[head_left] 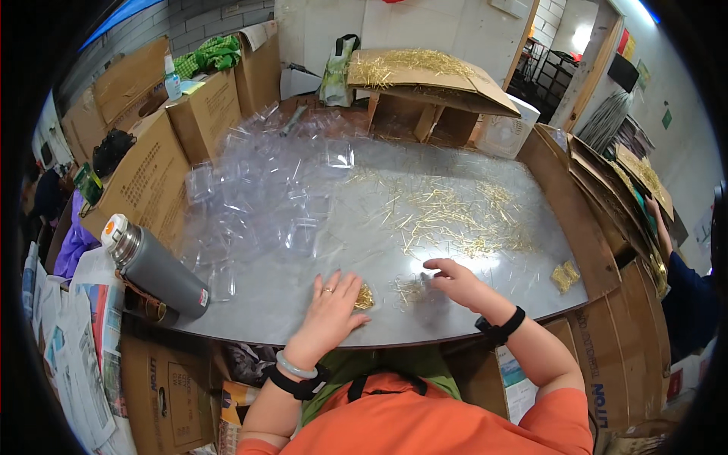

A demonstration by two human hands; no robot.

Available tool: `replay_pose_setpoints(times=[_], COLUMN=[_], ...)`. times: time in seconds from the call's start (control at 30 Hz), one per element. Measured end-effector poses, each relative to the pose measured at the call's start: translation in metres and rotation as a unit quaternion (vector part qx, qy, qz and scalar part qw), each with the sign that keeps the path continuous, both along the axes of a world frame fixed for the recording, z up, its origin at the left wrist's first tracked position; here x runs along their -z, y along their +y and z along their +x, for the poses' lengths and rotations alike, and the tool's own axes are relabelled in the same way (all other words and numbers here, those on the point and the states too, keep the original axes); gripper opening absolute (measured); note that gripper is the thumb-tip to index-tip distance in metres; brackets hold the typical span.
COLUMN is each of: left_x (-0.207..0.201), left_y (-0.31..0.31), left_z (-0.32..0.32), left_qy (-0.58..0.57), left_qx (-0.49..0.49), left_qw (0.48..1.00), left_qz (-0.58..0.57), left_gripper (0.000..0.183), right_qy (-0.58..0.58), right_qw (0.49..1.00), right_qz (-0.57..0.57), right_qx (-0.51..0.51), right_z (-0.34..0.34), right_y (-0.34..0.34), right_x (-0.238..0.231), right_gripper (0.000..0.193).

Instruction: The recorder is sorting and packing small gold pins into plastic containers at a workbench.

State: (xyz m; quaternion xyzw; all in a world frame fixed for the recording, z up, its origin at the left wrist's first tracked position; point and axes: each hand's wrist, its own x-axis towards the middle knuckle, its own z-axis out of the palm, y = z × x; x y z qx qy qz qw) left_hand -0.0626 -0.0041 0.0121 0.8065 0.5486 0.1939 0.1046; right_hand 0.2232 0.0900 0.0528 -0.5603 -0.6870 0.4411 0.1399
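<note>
My left hand [331, 303] lies with its fingers stretched out on the grey tabletop, close to the front edge. Beside its fingers and thumb is a small heap of thin gold-coloured metal pins [365, 296], partly covered by the hand. Over the table to the right, my right hand [461, 285] has its fingers bent and apart, and nothing shows between them. Just left of its fingertips lies a loose little group of the same pins [408, 290]. Farther back, many more gold pins [462, 220] are scattered across the table.
Clear plastic boxes [258, 182] are piled at the left. A grey thermos [155, 265] stands at the left edge. A small packet of gold pins [564, 277] lies at right. An open cardboard box [432, 91] is at the back. Another person's arm [663, 227] reaches in at far right.
</note>
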Motion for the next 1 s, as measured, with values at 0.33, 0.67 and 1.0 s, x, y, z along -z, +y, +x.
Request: replay_pose_setpoints(times=[0.33, 0.67, 1.0], left_x=[0.007, 0.045, 0.159], left_y=[0.001, -0.074, -0.103], left_z=[0.005, -0.053, -0.025], left_qy=[-0.042, -0.195, -0.181], left_qx=[-0.003, 0.244, 0.036], left_qw=[0.996, 0.950, 0.959], left_qz=[0.078, 0.001, -0.214], left_gripper=[0.072, 0.030, 0.033], right_qy=[-0.217, -0.071, -0.205], right_qw=[0.894, 0.914, 0.919], right_qz=[0.373, 0.382, 0.322], right_qx=[-0.122, 0.114, 0.094], right_z=[-0.030, -0.002, 0.048], right_y=[-0.077, -0.073, -0.049], right_x=[0.018, 0.042, 0.059], right_gripper=[0.074, 0.043, 0.059])
